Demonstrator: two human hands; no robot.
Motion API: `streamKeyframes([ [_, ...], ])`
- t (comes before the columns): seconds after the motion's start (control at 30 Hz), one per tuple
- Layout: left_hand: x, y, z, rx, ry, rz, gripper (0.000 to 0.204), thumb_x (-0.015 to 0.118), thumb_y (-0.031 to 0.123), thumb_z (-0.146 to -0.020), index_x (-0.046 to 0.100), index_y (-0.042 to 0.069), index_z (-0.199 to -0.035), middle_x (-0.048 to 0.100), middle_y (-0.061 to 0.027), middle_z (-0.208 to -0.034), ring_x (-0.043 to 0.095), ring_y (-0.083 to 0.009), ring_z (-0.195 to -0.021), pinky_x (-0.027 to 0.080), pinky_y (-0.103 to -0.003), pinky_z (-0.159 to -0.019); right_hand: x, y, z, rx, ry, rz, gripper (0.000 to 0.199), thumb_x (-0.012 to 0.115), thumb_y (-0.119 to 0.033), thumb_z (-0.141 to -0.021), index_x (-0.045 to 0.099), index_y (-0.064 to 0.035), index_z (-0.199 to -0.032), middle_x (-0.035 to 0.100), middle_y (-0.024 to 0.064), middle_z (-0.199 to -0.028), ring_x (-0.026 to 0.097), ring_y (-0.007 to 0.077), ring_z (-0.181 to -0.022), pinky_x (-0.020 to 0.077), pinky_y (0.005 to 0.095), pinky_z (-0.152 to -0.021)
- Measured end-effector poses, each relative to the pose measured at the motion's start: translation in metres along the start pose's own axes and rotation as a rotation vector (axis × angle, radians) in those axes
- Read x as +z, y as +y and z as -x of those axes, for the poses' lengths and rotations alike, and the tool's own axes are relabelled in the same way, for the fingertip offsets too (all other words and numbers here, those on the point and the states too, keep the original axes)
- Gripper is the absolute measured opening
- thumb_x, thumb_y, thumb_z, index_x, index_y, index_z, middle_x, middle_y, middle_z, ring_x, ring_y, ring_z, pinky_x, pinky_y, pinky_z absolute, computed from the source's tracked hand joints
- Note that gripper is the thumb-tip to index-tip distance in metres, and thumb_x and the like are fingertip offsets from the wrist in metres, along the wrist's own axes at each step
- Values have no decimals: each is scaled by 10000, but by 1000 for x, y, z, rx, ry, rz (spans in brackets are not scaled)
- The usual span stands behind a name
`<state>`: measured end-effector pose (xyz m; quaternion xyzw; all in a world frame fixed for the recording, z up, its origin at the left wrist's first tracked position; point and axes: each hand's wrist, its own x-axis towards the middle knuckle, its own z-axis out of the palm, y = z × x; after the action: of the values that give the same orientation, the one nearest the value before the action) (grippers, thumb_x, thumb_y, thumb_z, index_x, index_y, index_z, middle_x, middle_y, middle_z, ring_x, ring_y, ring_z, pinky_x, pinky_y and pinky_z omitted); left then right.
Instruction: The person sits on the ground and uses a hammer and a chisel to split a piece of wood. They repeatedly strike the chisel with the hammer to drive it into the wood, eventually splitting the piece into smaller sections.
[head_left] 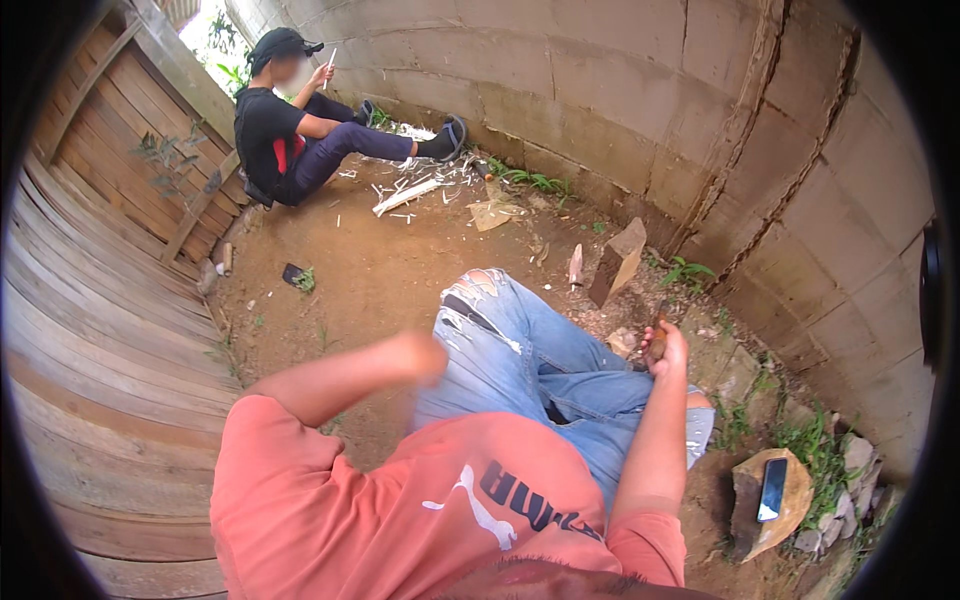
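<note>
My right hand [676, 352] is closed around a brown tool with a rounded wooden handle [656, 345], held above my right thigh; its far end is too small to make out. My left hand [418, 357] is raised beside my left knee and smeared by motion, so its fingers cannot be read. Blue ripped jeans [540, 340] cover my bent legs. Beyond my right knee stand a rough block [618, 265], pale on one face, and a small pointed piece of pale wood [576, 265].
Another person [290, 130] sits on the ground at the far left, holding up a thin white stick [332, 68]. White shavings and a pale wood piece [408, 197] lie near their feet. A block wall [620, 90] and a plank wall [110, 400] flank us. A phone [771, 490] rests at right.
</note>
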<state>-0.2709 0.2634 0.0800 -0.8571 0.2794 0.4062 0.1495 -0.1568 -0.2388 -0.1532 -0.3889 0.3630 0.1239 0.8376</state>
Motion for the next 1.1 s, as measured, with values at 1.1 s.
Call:
streamKeyframes([
  [1.1, 44, 25, -39, 277, -346, -100, 261, 715, 286, -792, 806, 45, -830, 777, -210, -903, 755, -421, -877, 604, -523, -775, 68, -33, 31, -180, -44, -14, 314, 586, -373, -1084, 563, -226, -1361, 628, 39, -1156, 638, 237, -899, 543, 393, -691],
])
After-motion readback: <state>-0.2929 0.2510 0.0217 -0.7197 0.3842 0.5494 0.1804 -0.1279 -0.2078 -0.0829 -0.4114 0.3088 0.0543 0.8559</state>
